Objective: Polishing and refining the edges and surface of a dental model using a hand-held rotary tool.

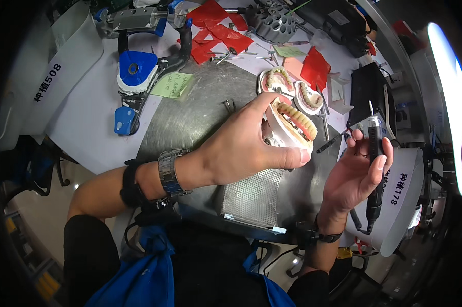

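Observation:
My left hand (246, 146) is closed around a dental model (284, 134), thumb along its near side and fingers behind it. A row of tooth-coloured teeth with pink gum faces right on this plaster base. In my right hand (355, 171), a black handpiece (375, 174) stands nearly upright, with a thin pale tip pointing up and a cord at its lower end. The tip is apart from the model. Just behind the held model, two more plaster dental models (277, 81) (309, 97) lie on the bench.
A blue-and-black articulator (139, 69) stands at the left beside a green note (172, 85). Red sheets (210, 30), thin metal tools and a grey bur holder (273, 23) lie at the back. A perforated metal grille (253, 196) sits at the bench's front edge. A bright lamp (448, 102) glows at right.

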{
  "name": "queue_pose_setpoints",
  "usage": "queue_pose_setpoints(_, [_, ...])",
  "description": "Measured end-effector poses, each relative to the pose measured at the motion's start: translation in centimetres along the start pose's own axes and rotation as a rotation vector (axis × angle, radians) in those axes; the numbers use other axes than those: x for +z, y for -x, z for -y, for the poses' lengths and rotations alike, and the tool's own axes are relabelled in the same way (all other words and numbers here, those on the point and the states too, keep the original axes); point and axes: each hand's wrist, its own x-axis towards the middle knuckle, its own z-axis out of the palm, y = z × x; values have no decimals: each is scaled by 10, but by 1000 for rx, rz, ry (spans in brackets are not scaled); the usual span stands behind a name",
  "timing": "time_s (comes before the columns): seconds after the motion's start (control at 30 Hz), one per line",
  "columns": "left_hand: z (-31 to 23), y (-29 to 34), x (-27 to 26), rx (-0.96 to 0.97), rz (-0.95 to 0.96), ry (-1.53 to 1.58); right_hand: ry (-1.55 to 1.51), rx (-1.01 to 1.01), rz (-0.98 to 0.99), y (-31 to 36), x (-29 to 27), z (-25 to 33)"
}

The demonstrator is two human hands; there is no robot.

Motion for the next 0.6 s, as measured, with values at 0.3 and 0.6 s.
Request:
queue_pose_setpoints(0.3, [-2, 0, -1, 0, 13, 117, 284, 52, 259, 28, 9, -11])
queue_pose_setpoints(0.6, [-8, -2, 0, -197, 110, 360, 227, 110, 258, 35, 8, -4])
